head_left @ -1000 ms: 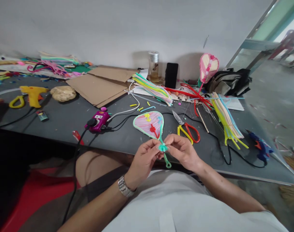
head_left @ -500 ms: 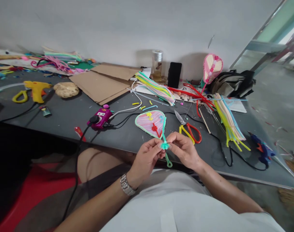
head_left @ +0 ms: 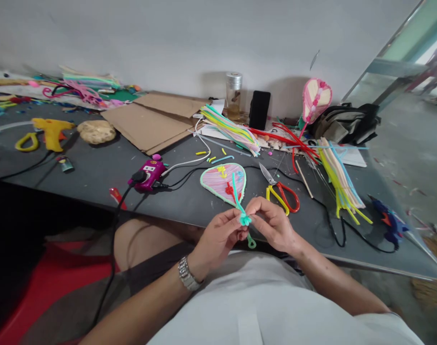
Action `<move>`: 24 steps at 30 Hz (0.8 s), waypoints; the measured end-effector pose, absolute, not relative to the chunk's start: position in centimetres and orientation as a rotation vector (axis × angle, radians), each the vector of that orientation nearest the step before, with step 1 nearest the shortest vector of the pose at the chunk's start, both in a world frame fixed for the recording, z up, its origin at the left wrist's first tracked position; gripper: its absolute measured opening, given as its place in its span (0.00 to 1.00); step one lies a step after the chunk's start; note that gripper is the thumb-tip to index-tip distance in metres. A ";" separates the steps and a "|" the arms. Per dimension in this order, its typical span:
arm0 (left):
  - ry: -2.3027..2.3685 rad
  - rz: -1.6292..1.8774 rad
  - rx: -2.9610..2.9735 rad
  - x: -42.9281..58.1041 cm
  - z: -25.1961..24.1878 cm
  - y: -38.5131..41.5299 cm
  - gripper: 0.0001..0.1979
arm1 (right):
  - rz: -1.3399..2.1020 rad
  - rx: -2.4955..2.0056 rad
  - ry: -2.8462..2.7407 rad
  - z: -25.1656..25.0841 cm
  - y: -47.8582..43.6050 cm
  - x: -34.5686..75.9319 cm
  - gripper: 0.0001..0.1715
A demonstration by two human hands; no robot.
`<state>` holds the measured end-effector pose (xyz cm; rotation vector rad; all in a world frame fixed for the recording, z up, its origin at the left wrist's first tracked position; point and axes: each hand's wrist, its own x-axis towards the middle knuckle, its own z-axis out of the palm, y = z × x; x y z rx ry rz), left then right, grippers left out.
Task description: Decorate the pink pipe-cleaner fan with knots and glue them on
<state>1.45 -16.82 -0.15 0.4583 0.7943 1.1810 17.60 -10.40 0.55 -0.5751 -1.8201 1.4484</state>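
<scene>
Between my fingertips is a turquoise pipe-cleaner flower [head_left: 244, 220], its long stem pointing away over the table. My left hand [head_left: 221, 232] pinches the flower from the left, and my right hand [head_left: 270, 223] pinches it from the right. Beneath the stem lies a pink, teardrop-shaped fan [head_left: 218, 184] edged in pale green, with yellow, red and blue decorations. Its green looped handle [head_left: 252, 242] shows below my fingers, and the part between is hidden. Scissors [head_left: 281, 194] with one yellow and one red handle lie partly spread to the right of the fan.
Bundles of pipe cleaners [head_left: 230, 129] lie behind the fan, with another bundle [head_left: 340, 177] at right. A purple power socket [head_left: 148, 175], a yellow glue gun [head_left: 53, 132] and a stone [head_left: 96, 132] are at left. A blue glue gun [head_left: 389, 220] rests near the right edge.
The turquoise stem has swung left, from along the fan's right edge to across its face. Both hands keep their pinch on the flower, almost in the same place.
</scene>
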 end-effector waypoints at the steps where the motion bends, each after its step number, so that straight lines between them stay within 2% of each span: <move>1: 0.797 1.181 0.454 1.5 -0.1 -16.8 0.16 | 1.449 -0.570 -1.821 0.6 -10.3 17.6 0.10; 9: 0.846 1.322 0.572 1.3 0.6 -16.5 0.16 | 1.788 -0.580 -1.478 1.1 -9.9 16.7 0.16; 24: 0.875 1.231 0.578 1.1 -1.3 -16.7 0.17 | 2.095 -0.680 -1.250 -0.3 -9.1 16.3 0.19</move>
